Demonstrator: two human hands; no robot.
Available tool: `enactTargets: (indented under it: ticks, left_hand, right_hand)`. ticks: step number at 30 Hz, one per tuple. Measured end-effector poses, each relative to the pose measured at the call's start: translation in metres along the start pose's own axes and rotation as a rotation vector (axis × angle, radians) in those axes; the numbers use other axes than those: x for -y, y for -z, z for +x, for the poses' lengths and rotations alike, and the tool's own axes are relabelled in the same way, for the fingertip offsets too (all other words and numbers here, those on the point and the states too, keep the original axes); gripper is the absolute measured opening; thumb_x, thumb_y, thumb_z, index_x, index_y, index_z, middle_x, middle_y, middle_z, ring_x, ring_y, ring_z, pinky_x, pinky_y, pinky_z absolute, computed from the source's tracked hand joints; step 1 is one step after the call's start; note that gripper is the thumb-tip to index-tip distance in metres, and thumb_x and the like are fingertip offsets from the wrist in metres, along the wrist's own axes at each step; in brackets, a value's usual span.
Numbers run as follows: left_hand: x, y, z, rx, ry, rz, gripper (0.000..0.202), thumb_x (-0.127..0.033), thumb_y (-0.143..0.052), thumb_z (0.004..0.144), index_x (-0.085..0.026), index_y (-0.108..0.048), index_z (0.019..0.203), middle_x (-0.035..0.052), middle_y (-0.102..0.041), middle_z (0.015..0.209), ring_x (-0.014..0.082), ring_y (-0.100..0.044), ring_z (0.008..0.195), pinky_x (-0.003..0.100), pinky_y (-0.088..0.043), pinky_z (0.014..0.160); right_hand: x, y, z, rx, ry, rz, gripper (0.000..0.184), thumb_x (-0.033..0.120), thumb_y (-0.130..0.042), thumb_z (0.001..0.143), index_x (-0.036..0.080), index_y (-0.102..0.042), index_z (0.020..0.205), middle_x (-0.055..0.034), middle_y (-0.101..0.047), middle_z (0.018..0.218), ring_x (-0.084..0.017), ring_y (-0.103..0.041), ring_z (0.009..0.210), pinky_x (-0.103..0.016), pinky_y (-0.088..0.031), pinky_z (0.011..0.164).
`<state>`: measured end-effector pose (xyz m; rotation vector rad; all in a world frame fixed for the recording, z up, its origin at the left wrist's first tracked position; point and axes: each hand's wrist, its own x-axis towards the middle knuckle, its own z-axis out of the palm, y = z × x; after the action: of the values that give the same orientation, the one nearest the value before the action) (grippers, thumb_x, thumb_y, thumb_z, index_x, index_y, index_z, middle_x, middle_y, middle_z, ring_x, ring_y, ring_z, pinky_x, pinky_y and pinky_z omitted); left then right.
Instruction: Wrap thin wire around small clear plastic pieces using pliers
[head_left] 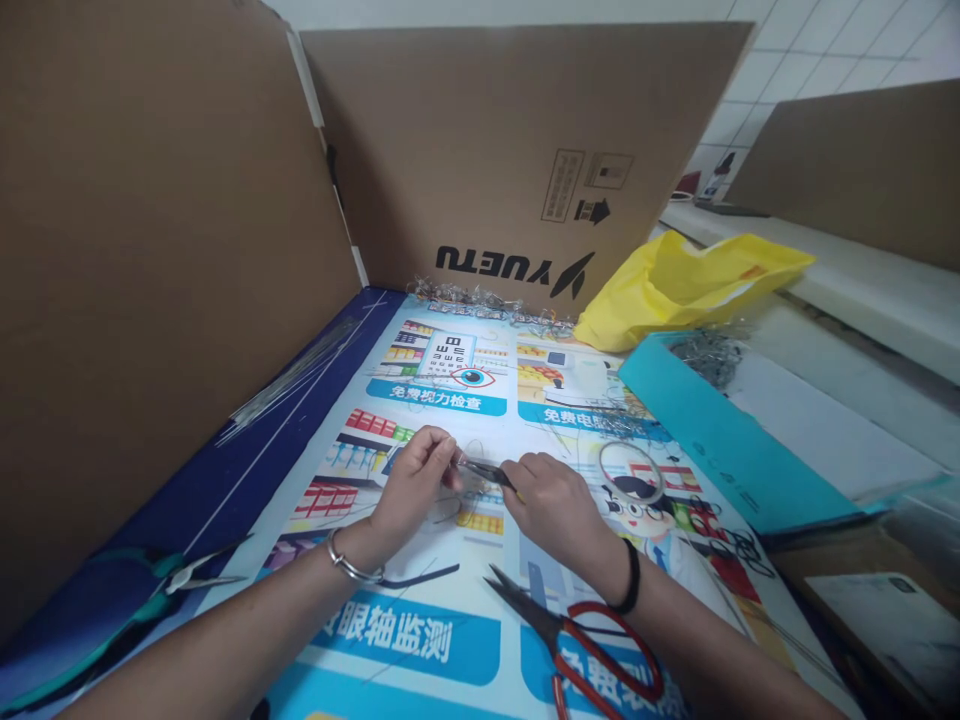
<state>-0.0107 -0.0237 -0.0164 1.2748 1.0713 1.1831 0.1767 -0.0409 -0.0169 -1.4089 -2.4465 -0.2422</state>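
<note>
While both grips pinch pliers (487, 471): red scissors (585, 640) near, cardboard (150, 250) around.

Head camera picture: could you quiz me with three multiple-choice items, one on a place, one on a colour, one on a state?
1. Where do the scissors lie?
A. near the right forearm
B. on the yellow bag
C. against the cardboard

2. What colour are the scissors' handles?
A. green
B. red
C. black

3. What is the right hand doing?
A. resting flat
B. holding small pliers
C. lifting the bag

Answers: 1 A, they lie on the poster beside that forearm. 2 B, the loops are red. 3 B, its fingers close round the tool, the tip meeting the left hand.
</note>
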Motion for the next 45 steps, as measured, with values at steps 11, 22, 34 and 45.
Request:
enactTargets:
  ticks: [11, 22, 34, 45]
  left_hand:
    - [-0.0007, -0.0007, 0.0010, 0.074, 0.046, -0.093, 0.013, -0.028, -0.057, 0.081, -0.018, -0.049, 0.079, -0.0043, -0.057, 0.057, 0.0087, -0.053, 0.053, 0.020, -0.041, 0.057]
    - [0.0003, 0.0026, 0.0022, 0.069, 0.097, -0.114, 0.012, -0.025, -0.059, 0.079, -0.017, -0.050, 0.078, -0.0029, -0.059, 0.058, 0.0093, -0.053, 0.056, 0.021, -0.041, 0.058]
    - [0.0000, 0.0019, 0.0048, 0.034, 0.126, -0.070, 0.013, -0.024, -0.061, 0.077, -0.017, -0.050, 0.075, -0.0037, -0.057, 0.058, 0.0088, -0.052, 0.055, 0.020, -0.041, 0.056]
    - [0.0015, 0.0005, 0.0032, 0.027, 0.120, -0.043, 0.012, -0.023, -0.060, 0.077, -0.017, -0.050, 0.074, -0.0040, -0.056, 0.056, 0.0082, -0.051, 0.053, 0.019, -0.041, 0.055]
  right_hand:
    - [-0.0013, -0.0046, 0.0007, 0.022, -0.051, 0.008, 0.011, 0.021, -0.050, 0.082, 0.019, -0.060, 0.085, -0.0018, -0.060, 0.076, -0.015, -0.053, 0.074, -0.026, -0.031, 0.064]
    - [0.0014, -0.0020, 0.0012, 0.070, -0.097, 0.048, 0.011, 0.022, -0.049, 0.081, 0.019, -0.060, 0.081, -0.0020, -0.061, 0.076, -0.014, -0.054, 0.073, -0.024, -0.031, 0.062]
    - [-0.0015, 0.0026, 0.0039, 0.114, -0.100, 0.076, 0.011, 0.021, -0.049, 0.081, 0.019, -0.060, 0.080, -0.0026, -0.060, 0.076, -0.013, -0.054, 0.074, -0.023, -0.033, 0.064]
    - [-0.0001, 0.0048, 0.0052, 0.121, -0.095, 0.071, 0.010, 0.022, -0.050, 0.082, 0.020, -0.060, 0.080, -0.0018, -0.060, 0.076, -0.014, -0.054, 0.075, -0.025, -0.033, 0.063]
